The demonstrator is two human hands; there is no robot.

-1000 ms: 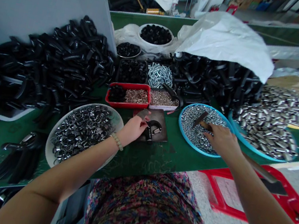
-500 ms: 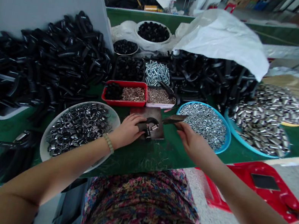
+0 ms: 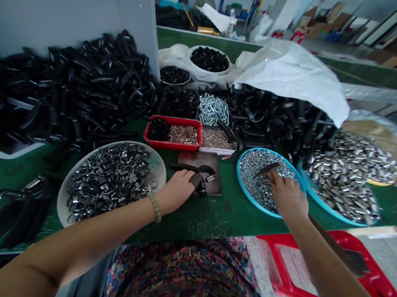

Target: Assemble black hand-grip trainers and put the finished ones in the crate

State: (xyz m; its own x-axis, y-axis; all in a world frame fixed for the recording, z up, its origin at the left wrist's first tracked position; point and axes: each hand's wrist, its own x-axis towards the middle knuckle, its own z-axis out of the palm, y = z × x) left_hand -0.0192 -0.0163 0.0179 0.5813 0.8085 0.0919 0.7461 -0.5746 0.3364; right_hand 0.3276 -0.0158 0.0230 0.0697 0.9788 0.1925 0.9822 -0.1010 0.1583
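gripping a black spring clamp [image 3: 198,180] in the left hand [image 3: 175,191] on a dark steel plate [image 3: 196,159] at lower centre, while the right hand [image 3: 287,197], now moved across to a blue tray [image 3: 250,202] of small bright nuts, draws its fingers [image 3: 273,178] narrow beside a dark metal piece [image 3: 267,169], any hold on it unclear.

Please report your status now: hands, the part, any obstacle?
Left hand on black spring clamp, on dark metal plate. Right hand holding small hammer over blue tray of fasteners. Pale bowl of metal rings beside left wrist.
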